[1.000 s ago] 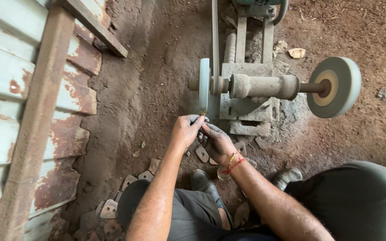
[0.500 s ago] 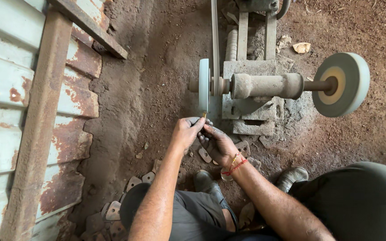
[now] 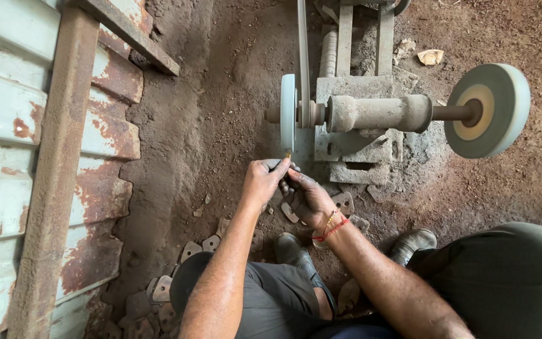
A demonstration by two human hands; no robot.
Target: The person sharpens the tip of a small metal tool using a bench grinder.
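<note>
Both forearms are bare and extend from the lower edge of the view upward toward centre, converging at the hands. The left hand [image 3: 261, 182] is flexed at the wrist, fingers curled inward, thumb and forefinger pinched together at the tips. The right hand [image 3: 305, 198] lies just beside it, knuckles up, fingers bent toward the left fingertips; the two hands touch or nearly touch. The right grip appears closed, though its fingertips are hidden. Red and gold bands circle the right wrist.
</note>
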